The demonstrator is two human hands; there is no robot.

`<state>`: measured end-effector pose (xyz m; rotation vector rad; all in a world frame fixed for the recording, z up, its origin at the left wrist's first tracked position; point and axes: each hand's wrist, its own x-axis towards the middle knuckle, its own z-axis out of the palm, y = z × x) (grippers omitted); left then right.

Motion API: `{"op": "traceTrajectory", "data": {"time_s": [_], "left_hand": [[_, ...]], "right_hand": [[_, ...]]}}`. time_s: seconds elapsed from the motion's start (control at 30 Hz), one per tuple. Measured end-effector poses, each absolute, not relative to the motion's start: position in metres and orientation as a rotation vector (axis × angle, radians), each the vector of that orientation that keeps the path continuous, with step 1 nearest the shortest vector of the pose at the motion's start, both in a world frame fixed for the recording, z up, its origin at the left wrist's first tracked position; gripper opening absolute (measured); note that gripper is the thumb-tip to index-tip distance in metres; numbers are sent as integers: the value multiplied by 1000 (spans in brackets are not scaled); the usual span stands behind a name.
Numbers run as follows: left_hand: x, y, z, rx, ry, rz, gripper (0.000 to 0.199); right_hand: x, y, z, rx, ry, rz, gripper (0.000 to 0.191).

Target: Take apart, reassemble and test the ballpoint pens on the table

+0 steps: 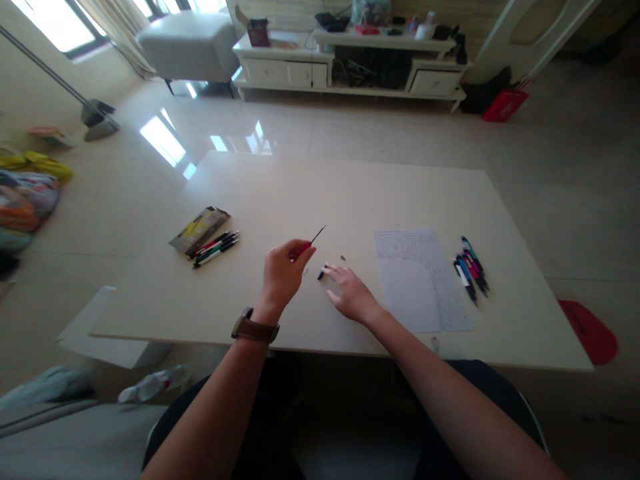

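My left hand [285, 273] is closed around a red pen [303, 249], whose thin dark refill [319, 233] sticks out bare toward the upper right. Most of the pen's barrel is hidden by the fingers. My right hand [350, 290] reaches over the table with its fingers apart. Its fingertips are at a small black pen part [321, 275] lying on the tabletop; whether they touch it I cannot tell. Just beyond that hand lies a tiny dark piece [343, 258]. A small clear bit [305, 272] is beside my left hand.
On the white table [330, 193], several pens [215, 251] lie by an opened pen box [200, 228] at left. A handwritten sheet [410, 287] is right of my hands, with several more pens [471, 270] beyond it. A clear object [435, 344] sits near the front edge.
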<state>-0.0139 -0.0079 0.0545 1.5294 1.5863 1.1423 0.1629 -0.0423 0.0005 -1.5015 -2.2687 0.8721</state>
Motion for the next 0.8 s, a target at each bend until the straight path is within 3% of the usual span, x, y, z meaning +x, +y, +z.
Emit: {"op": "traceTrajectory", "data": {"time_s": [0.13,0.3,0.43,0.6,0.8], "left_hand": [[-14,-9,57,1554,1609,1117,22],[-14,-10,61,1554,1617,1095,19],[-13,-10,59,1570,1607,1064,18],[-14,-9,54,1621,1576,996,16],[-29,-4,34,1590,1856,757,11]], "right_hand": [[160,-50,3,-1521,-2538,855,60],[165,-44,12,-1668,-2427,668,31],[171,-41,10,-1891,-2365,644,31],[175,-40,4,-1984,-2440,605,14],[178,-35,1,-2005,-2418,588,40]]}}
